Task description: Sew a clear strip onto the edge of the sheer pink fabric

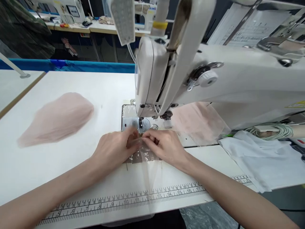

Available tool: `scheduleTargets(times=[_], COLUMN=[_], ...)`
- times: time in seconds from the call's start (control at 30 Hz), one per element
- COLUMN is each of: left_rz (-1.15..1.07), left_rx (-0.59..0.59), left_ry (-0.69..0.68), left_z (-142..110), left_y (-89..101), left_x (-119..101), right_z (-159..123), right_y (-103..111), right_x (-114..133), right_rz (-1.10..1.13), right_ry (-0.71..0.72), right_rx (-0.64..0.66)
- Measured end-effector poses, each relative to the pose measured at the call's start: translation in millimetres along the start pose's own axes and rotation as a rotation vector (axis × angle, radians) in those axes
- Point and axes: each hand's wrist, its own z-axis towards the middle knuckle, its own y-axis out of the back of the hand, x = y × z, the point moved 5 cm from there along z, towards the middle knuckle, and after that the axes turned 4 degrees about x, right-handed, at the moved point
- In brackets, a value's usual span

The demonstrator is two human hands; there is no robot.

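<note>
Just in front of the needle of a white sewing machine (152, 73), my two hands pinch a thin sheer fabric (149, 171) that hangs toward the table's front edge. My left hand (116, 144) is closed on its left side, thumb and fingers pressed together. My right hand (166, 146) pinches it from the right, fingertips almost meeting the left ones. Beneath them lies the metal needle plate (128, 122), partly covered by clear tape. The presser foot (141, 123) is just beyond my fingertips.
A pink sheer fabric piece (59, 117) lies on the left of the table; more pink fabric (200, 122) sits under the machine arm. White cloth (264, 156) and a coiled green cord (269, 130) are at right. A printed ruler (133, 200) runs along the front edge.
</note>
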Motion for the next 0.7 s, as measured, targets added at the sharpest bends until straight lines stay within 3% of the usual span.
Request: scheduleTargets(times=[0.17, 0.23, 0.33, 0.43, 0.6, 0.7], left_rz=[0.323, 0.434, 0.551, 0.556, 0.448, 0.415], left_rx=[-0.349, -0.433, -0.432, -0.373, -0.347, -0.335], left_ry=[-0.330, -0.445, -0.522, -0.514, -0.496, -0.493], left_z=[-13, -20, -28, -30, -23, -16], left_y=[5.4, 4.1, -2.2, -7.4, -6.6, -4.0], left_x=[-15, -23, -32, -34, -28, -24], right_z=[4, 5, 6, 6, -2, -7], right_y=[-2, -3, -4, -4, 6, 6], right_x=[-6, -8, -12, -14, -4, 3], right_rz=[-0.138, -0.161, -0.189, -0.265, -0.568, -0.636], right_ry=[-0.037, -0.045, -0.062, -0.042, 0.124, 0.217], right_rx=[-0.046, -0.062, -0.077, -0.068, -0.171, -0.163])
